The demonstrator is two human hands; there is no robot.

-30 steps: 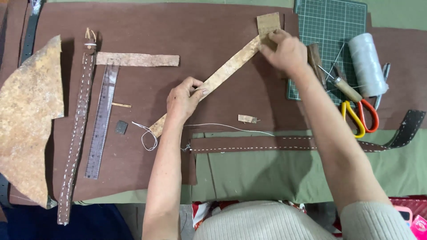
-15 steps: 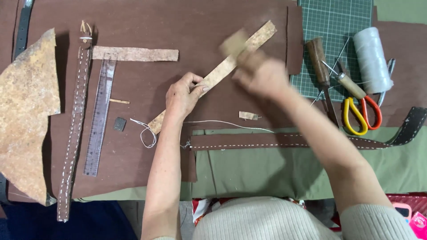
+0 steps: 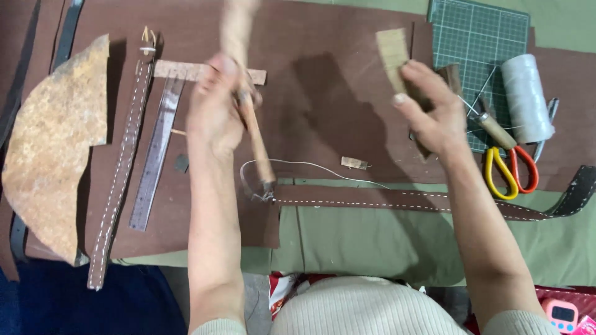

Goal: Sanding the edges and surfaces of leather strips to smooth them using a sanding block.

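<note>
The tan leather strip [image 3: 243, 68] stands nearly upright in the left hand [image 3: 218, 108], raised above the brown leather sheet [image 3: 323, 87] that covers the table; its upper end is blurred near the top edge of the view and its lower end reaches down to the near edge of the sheet, where a white thread [image 3: 310, 166] loops beside it. The left hand's fingers are curled shut around the strip at about its middle; the right hand [image 3: 428, 108] hovers well apart to the right, its fingers half spread and loosely bent, and they seem to touch a small tan piece [image 3: 392, 53] just above them, though whether they pinch it I cannot tell. Below the hands a dark stitched strap [image 3: 397, 201] lies across the olive cloth [image 3: 372, 242] and runs off to the right; a small tan scrap [image 3: 354, 163] lies on the sheet just above it. To the left lie a metal ruler [image 3: 155, 155], a long stitched brown strap [image 3: 121, 167], a short tan strip [image 3: 180, 69] laid crosswise behind the left hand, and a large mottled tan hide piece [image 3: 49, 149]. To the right a green cutting mat [image 3: 478, 37] carries a spool of white thread [image 3: 526, 96], a wooden-handled awl [image 3: 493, 127] and scissors with red and yellow handles [image 3: 510, 170].
</note>
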